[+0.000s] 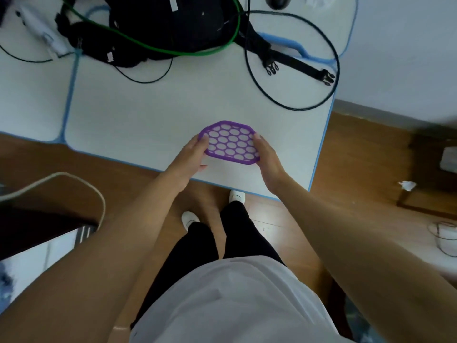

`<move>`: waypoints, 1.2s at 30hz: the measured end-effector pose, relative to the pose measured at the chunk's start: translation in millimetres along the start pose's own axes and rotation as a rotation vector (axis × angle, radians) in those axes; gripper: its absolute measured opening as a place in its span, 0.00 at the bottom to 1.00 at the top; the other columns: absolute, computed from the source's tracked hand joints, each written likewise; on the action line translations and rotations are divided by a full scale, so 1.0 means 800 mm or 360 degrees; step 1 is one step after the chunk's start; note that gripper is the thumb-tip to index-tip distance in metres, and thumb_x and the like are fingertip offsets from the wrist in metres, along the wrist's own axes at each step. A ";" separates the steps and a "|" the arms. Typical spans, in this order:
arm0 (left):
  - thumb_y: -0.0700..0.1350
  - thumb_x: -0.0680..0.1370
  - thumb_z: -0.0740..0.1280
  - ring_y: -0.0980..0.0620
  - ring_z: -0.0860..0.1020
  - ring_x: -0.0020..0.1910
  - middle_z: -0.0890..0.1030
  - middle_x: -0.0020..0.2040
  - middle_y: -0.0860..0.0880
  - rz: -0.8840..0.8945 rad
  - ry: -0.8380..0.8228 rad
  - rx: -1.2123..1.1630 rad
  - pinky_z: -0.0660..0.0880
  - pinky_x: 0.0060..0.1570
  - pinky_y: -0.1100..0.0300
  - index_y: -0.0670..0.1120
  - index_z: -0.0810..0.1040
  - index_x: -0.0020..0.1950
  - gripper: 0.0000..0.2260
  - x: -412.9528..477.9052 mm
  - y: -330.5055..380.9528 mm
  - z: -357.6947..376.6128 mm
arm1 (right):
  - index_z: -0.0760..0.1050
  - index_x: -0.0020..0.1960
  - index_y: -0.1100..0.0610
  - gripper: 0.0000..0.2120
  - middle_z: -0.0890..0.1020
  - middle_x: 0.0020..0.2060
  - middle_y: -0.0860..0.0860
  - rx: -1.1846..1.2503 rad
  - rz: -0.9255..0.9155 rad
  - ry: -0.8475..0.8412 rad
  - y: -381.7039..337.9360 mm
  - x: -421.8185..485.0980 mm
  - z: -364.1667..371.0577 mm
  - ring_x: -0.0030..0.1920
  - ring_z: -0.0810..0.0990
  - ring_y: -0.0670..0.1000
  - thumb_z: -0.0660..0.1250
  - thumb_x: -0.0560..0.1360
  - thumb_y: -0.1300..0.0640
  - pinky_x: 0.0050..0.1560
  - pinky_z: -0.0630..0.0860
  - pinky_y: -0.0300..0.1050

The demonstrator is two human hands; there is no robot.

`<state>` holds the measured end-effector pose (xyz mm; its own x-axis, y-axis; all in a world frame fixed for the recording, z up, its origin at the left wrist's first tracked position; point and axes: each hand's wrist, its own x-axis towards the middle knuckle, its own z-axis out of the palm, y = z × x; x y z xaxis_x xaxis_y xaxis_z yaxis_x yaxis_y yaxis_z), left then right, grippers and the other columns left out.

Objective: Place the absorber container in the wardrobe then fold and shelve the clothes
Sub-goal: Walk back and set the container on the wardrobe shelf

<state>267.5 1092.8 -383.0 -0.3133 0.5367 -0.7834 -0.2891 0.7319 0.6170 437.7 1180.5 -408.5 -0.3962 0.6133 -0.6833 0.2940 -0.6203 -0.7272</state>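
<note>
absorber container (231, 143): between the two hands, above white table (148, 115) | left hand (195, 154) grips its left rim, right hand (267, 157) its right rim, fingers curled | probably light, rigid plastic with a perforated purple top; side rims suit gripping, kept level

The left hand (191, 157) gripped the left side of the container (232, 143) and the right hand (268, 157) its right side, near the front edge of the table (148, 115). Its purple top (a grid of round holes) faced up. Farther back lay a black bag (173, 26), a green cable (173, 49) and black cables (291, 70).
</note>
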 end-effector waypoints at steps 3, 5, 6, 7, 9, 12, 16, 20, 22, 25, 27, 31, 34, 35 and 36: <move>0.55 0.85 0.56 0.51 0.70 0.69 0.71 0.72 0.50 -0.0013 -0.0023 -0.0174 0.70 0.63 0.47 0.54 0.64 0.74 0.18 0.001 -0.005 0.016 | 0.76 0.66 0.54 0.20 0.83 0.59 0.53 0.0035 -0.0055 0.0102 0.007 0.004 0.005 0.60 0.81 0.53 0.58 0.82 0.44 0.62 0.78 0.49; 0.55 0.85 0.55 0.51 0.71 0.69 0.72 0.70 0.51 0.0006 0.0005 -0.0306 0.68 0.66 0.47 0.53 0.65 0.72 0.16 0.004 -0.008 0.020 | 0.76 0.66 0.54 0.20 0.83 0.59 0.54 0.0108 -0.0064 0.0149 0.009 0.005 0.005 0.60 0.81 0.55 0.59 0.82 0.44 0.61 0.79 0.50; 0.55 0.85 0.54 0.51 0.72 0.68 0.73 0.69 0.51 0.0026 0.0013 -0.0344 0.67 0.67 0.49 0.54 0.65 0.71 0.15 0.004 -0.009 0.020 | 0.77 0.65 0.53 0.18 0.83 0.58 0.54 0.0141 -0.0068 0.0161 0.006 0.004 0.007 0.60 0.82 0.55 0.60 0.82 0.44 0.60 0.79 0.51; 0.55 0.85 0.54 0.53 0.72 0.66 0.74 0.67 0.53 0.0055 0.0022 -0.0359 0.67 0.66 0.51 0.55 0.66 0.70 0.14 0.003 -0.010 0.019 | 0.78 0.63 0.52 0.16 0.84 0.57 0.53 0.0161 -0.0074 0.0166 -0.001 0.003 0.011 0.58 0.82 0.55 0.60 0.82 0.45 0.60 0.80 0.51; 0.55 0.85 0.53 0.55 0.74 0.63 0.75 0.64 0.54 0.0146 0.0086 -0.0356 0.67 0.65 0.55 0.55 0.66 0.69 0.14 -0.005 -0.011 0.013 | 0.79 0.60 0.51 0.14 0.85 0.55 0.53 0.0146 -0.0091 0.0141 -0.019 -0.003 0.022 0.56 0.83 0.54 0.60 0.83 0.46 0.58 0.81 0.51; 0.56 0.85 0.53 0.53 0.73 0.65 0.75 0.66 0.52 0.0316 0.0266 -0.0422 0.68 0.66 0.56 0.55 0.67 0.69 0.15 -0.034 -0.015 -0.013 | 0.79 0.61 0.53 0.16 0.85 0.55 0.54 0.0010 -0.0179 0.0021 -0.047 -0.017 0.055 0.55 0.83 0.54 0.60 0.83 0.45 0.56 0.81 0.49; 0.60 0.83 0.56 0.54 0.73 0.65 0.74 0.68 0.51 0.0511 0.0471 -0.0638 0.70 0.69 0.49 0.58 0.69 0.67 0.14 -0.092 -0.031 -0.086 | 0.80 0.54 0.47 0.12 0.87 0.47 0.46 -0.0181 -0.0280 -0.0174 -0.078 -0.046 0.141 0.50 0.85 0.50 0.60 0.82 0.44 0.47 0.82 0.43; 0.61 0.76 0.63 0.63 0.81 0.54 0.83 0.52 0.64 0.0754 0.0654 -0.0980 0.76 0.58 0.57 0.61 0.75 0.59 0.13 -0.183 -0.054 -0.194 | 0.78 0.53 0.48 0.12 0.87 0.43 0.44 -0.0232 -0.0347 -0.0485 -0.087 -0.107 0.267 0.45 0.87 0.47 0.60 0.81 0.44 0.42 0.82 0.41; 0.62 0.76 0.63 0.64 0.82 0.51 0.84 0.50 0.65 0.0879 0.0793 -0.1008 0.80 0.48 0.64 0.62 0.75 0.58 0.13 -0.242 -0.075 -0.252 | 0.78 0.56 0.49 0.14 0.88 0.46 0.46 -0.0256 -0.0375 -0.0670 -0.082 -0.152 0.339 0.46 0.87 0.47 0.59 0.81 0.43 0.41 0.82 0.41; 0.65 0.76 0.62 0.62 0.83 0.51 0.84 0.50 0.65 0.0998 0.1046 -0.1056 0.80 0.45 0.63 0.64 0.75 0.58 0.13 -0.336 -0.120 -0.336 | 0.79 0.56 0.49 0.16 0.88 0.47 0.48 -0.0313 -0.0393 -0.0929 -0.066 -0.227 0.447 0.47 0.87 0.50 0.58 0.81 0.42 0.38 0.83 0.44; 0.65 0.77 0.60 0.60 0.83 0.53 0.84 0.54 0.62 0.1064 0.1190 -0.1060 0.80 0.51 0.56 0.62 0.76 0.60 0.15 -0.397 -0.160 -0.388 | 0.78 0.59 0.51 0.19 0.87 0.50 0.50 -0.0394 -0.0401 -0.1110 -0.051 -0.281 0.517 0.50 0.87 0.55 0.57 0.81 0.39 0.41 0.86 0.53; 0.62 0.80 0.58 0.53 0.82 0.58 0.83 0.60 0.53 0.1162 0.1416 -0.1107 0.79 0.56 0.47 0.56 0.74 0.68 0.20 -0.513 -0.244 -0.474 | 0.78 0.59 0.49 0.20 0.87 0.50 0.49 -0.0496 -0.0436 -0.1409 -0.013 -0.382 0.640 0.50 0.87 0.53 0.57 0.81 0.37 0.53 0.83 0.56; 0.60 0.81 0.58 0.56 0.83 0.55 0.85 0.57 0.56 0.1194 0.1616 -0.1183 0.79 0.53 0.47 0.58 0.76 0.63 0.14 -0.588 -0.301 -0.522 | 0.76 0.64 0.51 0.25 0.86 0.55 0.52 -0.0606 -0.0457 -0.1608 0.019 -0.454 0.717 0.54 0.85 0.56 0.56 0.80 0.36 0.59 0.79 0.63; 0.62 0.80 0.58 0.58 0.83 0.54 0.85 0.56 0.56 0.1187 0.1687 -0.1208 0.79 0.52 0.48 0.58 0.76 0.62 0.15 -0.611 -0.318 -0.535 | 0.74 0.67 0.53 0.27 0.85 0.57 0.53 -0.0646 -0.0450 -0.1649 0.030 -0.477 0.740 0.56 0.84 0.57 0.55 0.80 0.35 0.60 0.78 0.64; 0.63 0.79 0.58 0.58 0.83 0.53 0.85 0.56 0.57 0.1170 0.1758 -0.1224 0.80 0.51 0.48 0.58 0.76 0.62 0.17 -0.634 -0.335 -0.548 | 0.73 0.69 0.53 0.29 0.84 0.58 0.54 -0.0694 -0.0440 -0.1690 0.040 -0.500 0.762 0.57 0.84 0.58 0.53 0.80 0.34 0.60 0.78 0.66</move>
<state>107.1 440.6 -118.4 -0.9859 -0.1533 -0.0671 -0.0485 -0.1216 0.9914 75.4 617.6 -118.7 -0.9574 -0.1413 -0.2517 0.2753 -0.1847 -0.9435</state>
